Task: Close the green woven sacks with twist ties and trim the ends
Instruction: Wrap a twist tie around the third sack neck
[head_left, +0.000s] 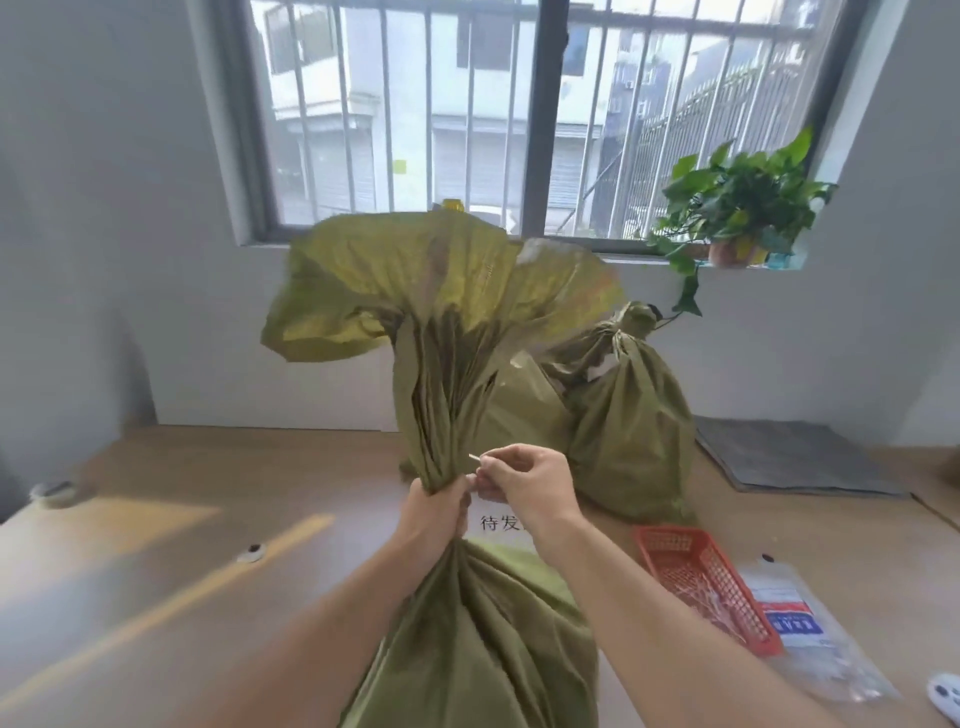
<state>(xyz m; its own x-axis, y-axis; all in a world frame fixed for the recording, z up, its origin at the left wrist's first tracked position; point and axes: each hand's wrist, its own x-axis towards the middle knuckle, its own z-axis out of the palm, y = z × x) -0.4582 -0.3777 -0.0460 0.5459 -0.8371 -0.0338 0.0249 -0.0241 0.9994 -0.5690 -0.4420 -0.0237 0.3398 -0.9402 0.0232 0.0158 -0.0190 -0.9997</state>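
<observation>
A green woven sack (483, 639) stands on the wooden table right in front of me, its gathered neck rising and its mouth (441, 280) fanning out wide above. My left hand (436, 512) grips the bunched neck. Just to its right, my right hand (524, 480) pinches a thin pale twist tie (474, 458) whose end pokes out toward the neck. A second green sack (628, 431), tied shut at its top, stands behind on the right.
An orange plastic basket (701, 582) holding pale ties lies at the right, with a clear plastic bag (810, 644) beside it. A grey mat (795, 457) lies at the far right. A potted plant (737, 208) sits on the window sill. A white paper label (498, 522) lies under my hands.
</observation>
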